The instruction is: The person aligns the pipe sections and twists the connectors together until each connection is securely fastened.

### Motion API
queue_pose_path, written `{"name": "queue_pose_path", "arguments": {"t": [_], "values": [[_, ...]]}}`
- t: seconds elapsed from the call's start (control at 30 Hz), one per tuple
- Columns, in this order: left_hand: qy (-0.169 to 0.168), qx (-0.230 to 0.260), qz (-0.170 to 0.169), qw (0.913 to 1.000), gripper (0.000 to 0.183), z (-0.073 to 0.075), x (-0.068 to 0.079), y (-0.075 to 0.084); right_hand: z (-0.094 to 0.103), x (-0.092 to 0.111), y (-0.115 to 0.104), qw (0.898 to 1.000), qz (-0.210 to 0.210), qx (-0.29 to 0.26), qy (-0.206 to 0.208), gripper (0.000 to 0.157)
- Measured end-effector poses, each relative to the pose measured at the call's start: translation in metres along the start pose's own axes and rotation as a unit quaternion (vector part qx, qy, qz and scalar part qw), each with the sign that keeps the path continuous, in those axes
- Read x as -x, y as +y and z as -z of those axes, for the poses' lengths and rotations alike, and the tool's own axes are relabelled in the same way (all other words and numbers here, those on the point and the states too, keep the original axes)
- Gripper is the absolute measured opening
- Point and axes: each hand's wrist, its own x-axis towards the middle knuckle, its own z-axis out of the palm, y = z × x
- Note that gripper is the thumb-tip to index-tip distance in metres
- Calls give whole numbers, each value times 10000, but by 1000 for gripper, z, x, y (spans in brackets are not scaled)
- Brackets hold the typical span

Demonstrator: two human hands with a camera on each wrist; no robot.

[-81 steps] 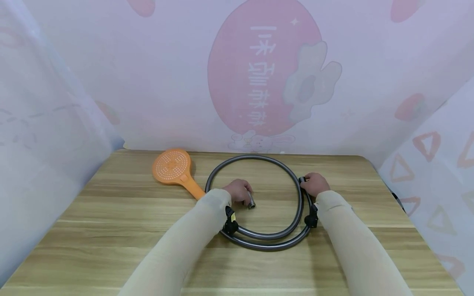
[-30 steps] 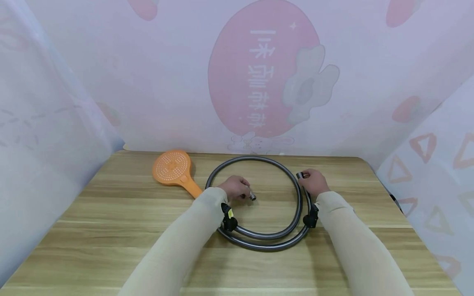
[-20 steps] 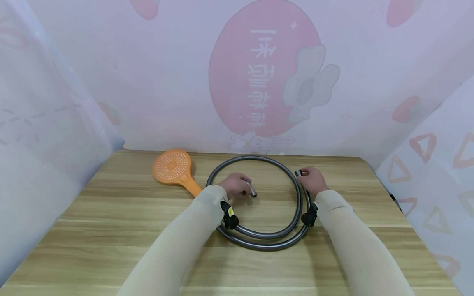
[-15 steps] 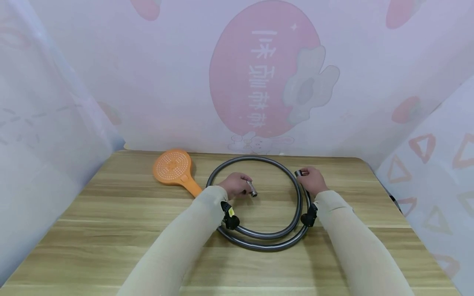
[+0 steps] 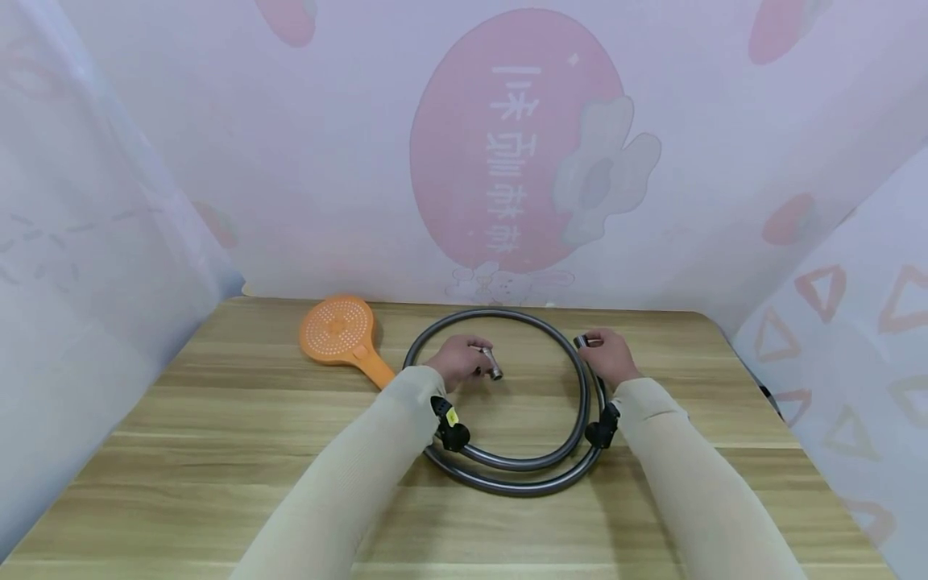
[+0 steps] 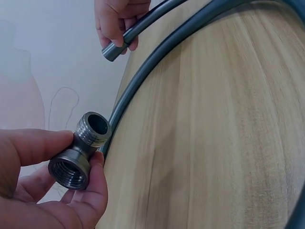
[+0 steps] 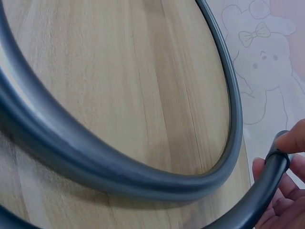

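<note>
My left hand (image 5: 457, 360) pinches a metal threaded pipe fitting (image 6: 87, 136) between thumb and fingers, over the middle of the hose loop. In the left wrist view, the fitting shows an outside-threaded end and a wider inside-threaded opening at an angle to it. A dark grey shower hose (image 5: 496, 312) lies coiled on the table. At the coil's right side my right hand (image 5: 611, 357) grips the hose's metal end (image 6: 113, 50), raised and pointing left. In the right wrist view, the thumb presses on the hose end near a dark collar (image 7: 278, 160).
An orange shower head (image 5: 337, 329) lies face up left of the coil, its handle's lower end hidden by my left sleeve. The wooden table (image 5: 217, 451) runs back to a patterned white wall covering (image 5: 348, 161), with more covering at both sides.
My left hand has moved slightly away from me, bringing the fitting with it. My right hand has shifted a little left and lifted the hose end off the coil.
</note>
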Motion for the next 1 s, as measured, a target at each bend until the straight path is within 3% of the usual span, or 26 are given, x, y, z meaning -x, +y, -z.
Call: {"name": "queue_pose_path", "arguments": {"t": [0.37, 0.73, 1.0], "values": [[353, 285, -189, 9988, 32, -1, 2, 4, -4, 2, -1, 9999, 60, -82, 70, 47], [415, 330, -222, 9983, 31, 0, 3, 5, -4, 5, -1, 9994, 181, -189, 235, 40], [440, 626, -239, 9968, 33, -1, 4, 6, -4, 10, -3, 9994, 225, -214, 172, 40]]}}
